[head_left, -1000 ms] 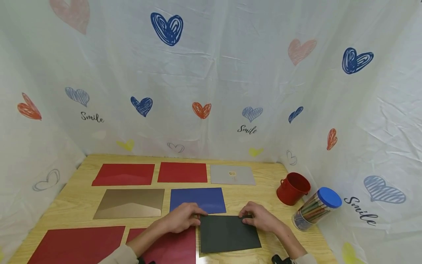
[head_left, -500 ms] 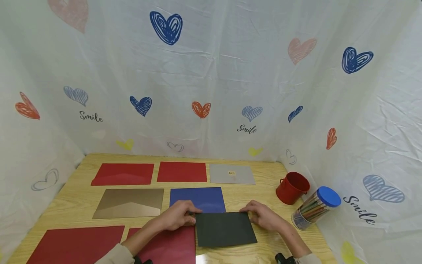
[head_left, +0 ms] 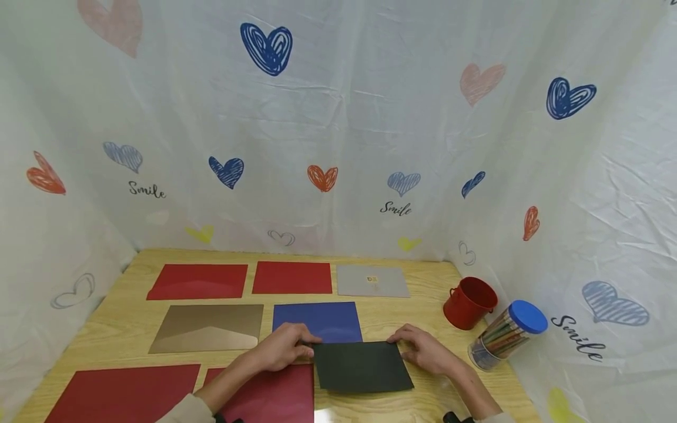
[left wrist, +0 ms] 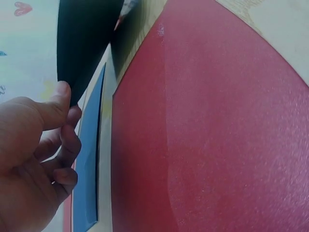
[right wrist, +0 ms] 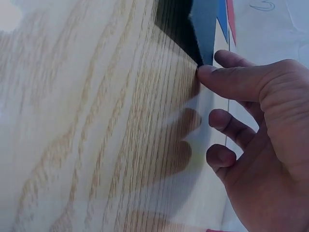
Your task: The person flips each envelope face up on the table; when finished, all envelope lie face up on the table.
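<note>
In the head view, a dark green-black sheet (head_left: 364, 367) is held at its two far corners, its near edge bowed. My left hand (head_left: 282, 348) pinches the left corner between thumb and fingers; the left wrist view shows the sheet (left wrist: 86, 43) raised off the table. The right corner is pinched by my right hand (head_left: 423, 350), and in the right wrist view the thumb lies on the sheet (right wrist: 205, 29) while the other fingers curl loosely. A blue sheet (head_left: 317, 320) lies just beyond, and a dark red sheet (head_left: 277, 390) lies under my left forearm.
Further sheets lie in rows: two red ones (head_left: 198, 282) (head_left: 292, 278), a grey one (head_left: 388, 281), a brown one (head_left: 208, 326) and a dark red one (head_left: 127, 393). On the right stand a red bucket (head_left: 469, 302) and a blue-lidded jar of pencils (head_left: 508, 335). A curtain (head_left: 338, 117) surrounds the table.
The dark sheet has come up off the table and shifted slightly left and away from me, with both hands on its far corners. The other sheets have stayed put.
</note>
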A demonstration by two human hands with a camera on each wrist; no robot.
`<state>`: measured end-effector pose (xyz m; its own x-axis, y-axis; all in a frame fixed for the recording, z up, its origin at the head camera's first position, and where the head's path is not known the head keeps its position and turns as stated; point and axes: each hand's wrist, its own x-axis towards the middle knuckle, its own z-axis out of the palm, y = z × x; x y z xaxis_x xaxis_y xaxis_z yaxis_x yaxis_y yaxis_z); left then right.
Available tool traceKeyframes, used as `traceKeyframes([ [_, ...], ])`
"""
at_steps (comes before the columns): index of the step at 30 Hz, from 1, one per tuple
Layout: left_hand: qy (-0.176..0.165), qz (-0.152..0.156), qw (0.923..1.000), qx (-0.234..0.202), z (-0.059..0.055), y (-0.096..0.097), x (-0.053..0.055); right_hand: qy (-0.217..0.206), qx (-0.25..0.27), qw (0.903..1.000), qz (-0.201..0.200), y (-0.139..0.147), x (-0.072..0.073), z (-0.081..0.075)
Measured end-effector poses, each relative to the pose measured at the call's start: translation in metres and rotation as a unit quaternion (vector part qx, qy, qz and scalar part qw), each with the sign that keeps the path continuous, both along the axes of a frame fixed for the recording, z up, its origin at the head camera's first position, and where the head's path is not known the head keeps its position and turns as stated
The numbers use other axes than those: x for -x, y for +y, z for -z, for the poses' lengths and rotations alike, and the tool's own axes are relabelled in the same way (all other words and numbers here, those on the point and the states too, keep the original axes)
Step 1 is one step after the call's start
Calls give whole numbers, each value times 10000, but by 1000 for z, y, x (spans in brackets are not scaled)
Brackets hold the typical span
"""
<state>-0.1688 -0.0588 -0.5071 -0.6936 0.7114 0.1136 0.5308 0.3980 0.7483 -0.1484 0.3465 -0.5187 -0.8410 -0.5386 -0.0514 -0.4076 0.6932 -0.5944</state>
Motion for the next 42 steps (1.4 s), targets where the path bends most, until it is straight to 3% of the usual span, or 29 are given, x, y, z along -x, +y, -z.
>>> traceKeyframes([
  [7,78,-41,9999,57,1,-2,0,15,98,9999,16,2,1,0],
  [12,428,-60,9990,78,3,-5,2,-31,-44,9984,566,1,5,-5],
  [19,720,-238,9969,-229,3,-9,4,-125,621,9941,881,1,3,-11],
  [25,271,-355,9986,-275,2,-8,6,-124,828,9896,1168,3,5,-11],
  [33,-532,-401,9969,-411,1,-4,2,-560,1284,9845,1053,1,7,-13],
  [37,-623,-298,9970,-343,3,-2,1,-843,1363,9821,986,2,6,-14],
  [42,-500,-382,9979,-129,6,2,-1,-1024,1450,9780,1096,4,7,-14],
])
